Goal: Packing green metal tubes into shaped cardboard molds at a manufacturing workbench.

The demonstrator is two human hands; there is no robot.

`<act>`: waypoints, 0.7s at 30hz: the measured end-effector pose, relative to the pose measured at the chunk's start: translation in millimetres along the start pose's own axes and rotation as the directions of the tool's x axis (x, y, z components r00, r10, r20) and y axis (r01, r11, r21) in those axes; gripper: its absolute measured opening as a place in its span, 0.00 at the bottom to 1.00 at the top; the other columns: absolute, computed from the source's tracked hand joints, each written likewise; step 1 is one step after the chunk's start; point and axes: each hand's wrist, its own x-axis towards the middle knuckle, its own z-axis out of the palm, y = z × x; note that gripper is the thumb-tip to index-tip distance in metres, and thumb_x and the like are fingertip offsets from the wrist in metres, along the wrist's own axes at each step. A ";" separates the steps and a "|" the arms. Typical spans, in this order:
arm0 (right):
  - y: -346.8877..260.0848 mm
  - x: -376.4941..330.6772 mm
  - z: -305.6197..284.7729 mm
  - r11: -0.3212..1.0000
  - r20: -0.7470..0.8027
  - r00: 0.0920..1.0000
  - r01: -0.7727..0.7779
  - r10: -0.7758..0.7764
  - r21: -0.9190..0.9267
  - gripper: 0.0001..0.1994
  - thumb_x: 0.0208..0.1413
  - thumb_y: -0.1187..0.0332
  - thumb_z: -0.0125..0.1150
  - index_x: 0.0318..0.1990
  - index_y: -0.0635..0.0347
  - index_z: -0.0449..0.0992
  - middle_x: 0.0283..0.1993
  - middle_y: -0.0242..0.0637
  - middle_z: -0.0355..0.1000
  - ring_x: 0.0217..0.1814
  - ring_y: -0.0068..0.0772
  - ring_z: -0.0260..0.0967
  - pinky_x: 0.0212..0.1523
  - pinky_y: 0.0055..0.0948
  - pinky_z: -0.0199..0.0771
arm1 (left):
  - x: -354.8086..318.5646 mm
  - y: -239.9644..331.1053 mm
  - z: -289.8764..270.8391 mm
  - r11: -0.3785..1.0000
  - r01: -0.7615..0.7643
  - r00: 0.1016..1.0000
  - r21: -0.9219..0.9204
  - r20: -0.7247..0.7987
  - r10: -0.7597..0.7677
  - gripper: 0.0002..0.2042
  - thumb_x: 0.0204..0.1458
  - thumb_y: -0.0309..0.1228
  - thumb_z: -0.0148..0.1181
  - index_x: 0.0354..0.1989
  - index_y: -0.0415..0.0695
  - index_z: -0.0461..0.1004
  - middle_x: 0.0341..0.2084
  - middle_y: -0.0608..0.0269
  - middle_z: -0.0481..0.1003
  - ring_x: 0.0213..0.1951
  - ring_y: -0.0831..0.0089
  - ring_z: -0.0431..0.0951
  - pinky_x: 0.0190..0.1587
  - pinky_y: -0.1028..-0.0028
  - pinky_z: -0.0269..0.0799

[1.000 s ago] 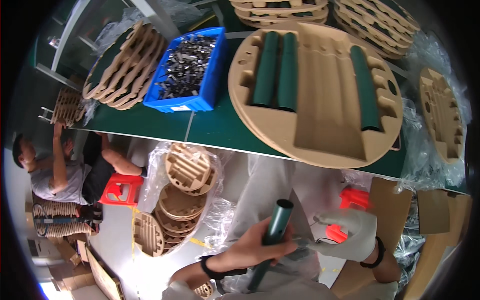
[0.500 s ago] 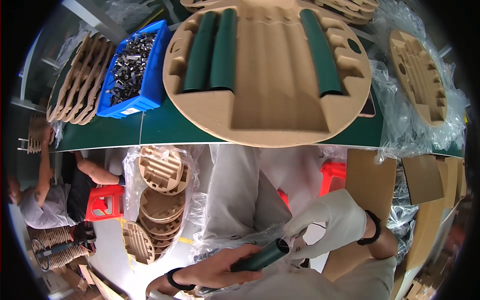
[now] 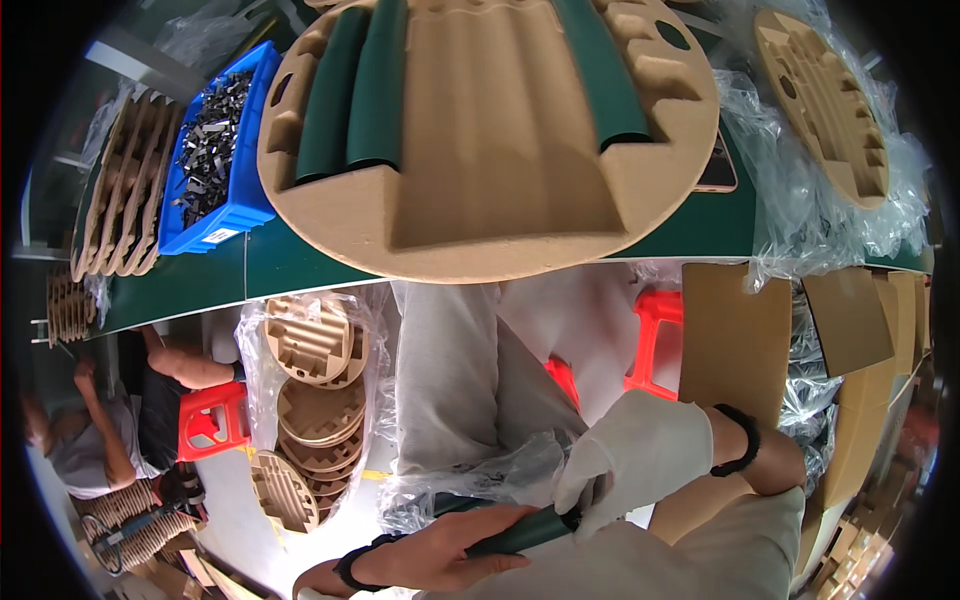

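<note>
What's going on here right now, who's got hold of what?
A seated person holds a dark green tube low over their lap: the bare left hand grips its body, the white-gloved right hand pinches its end. Crinkled clear plastic wrap lies just above it. On the green table sits a round cardboard tray holding three similar tubes, with a blue bin of metal clips beside it. Another person sits at the left.

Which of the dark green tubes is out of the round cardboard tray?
The dark green tube low in the picture, gripped by the bare left hand and gloved right hand. The others lie in the tray grooves.
</note>
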 end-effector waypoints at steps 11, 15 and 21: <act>0.0 -1.7 -0.9 0.999 -0.284 0.958 0.029 -0.039 -0.039 0.23 0.44 0.54 0.73 0.47 0.53 0.79 0.40 0.31 0.78 0.36 0.28 0.76 0.38 0.26 0.75 | -14.8 -19.4 -12.3 0.941 0.214 0.963 -0.262 -0.104 -0.248 0.27 0.57 0.29 0.63 0.63 0.37 0.61 0.32 0.64 0.72 0.33 0.80 0.70 0.35 0.78 0.67; -6.6 3.7 0.9 1.000 -0.105 0.994 -0.022 0.022 0.002 0.31 0.49 0.54 0.69 0.60 0.53 0.71 0.41 0.38 0.77 0.36 0.34 0.76 0.38 0.31 0.75 | -13.2 -16.8 -10.7 0.944 0.207 0.962 -0.256 -0.123 -0.244 0.27 0.57 0.31 0.63 0.63 0.37 0.62 0.30 0.65 0.70 0.31 0.80 0.67 0.35 0.80 0.65; -13.9 16.5 12.0 0.986 0.173 0.976 -0.114 0.135 -0.124 0.44 0.50 0.56 0.67 0.73 0.46 0.48 0.31 0.44 0.75 0.28 0.40 0.74 0.31 0.33 0.73 | -3.9 -15.0 -17.0 0.991 0.106 0.989 -0.081 -0.094 -0.113 0.26 0.58 0.32 0.62 0.62 0.38 0.62 0.30 0.63 0.70 0.32 0.79 0.67 0.36 0.78 0.66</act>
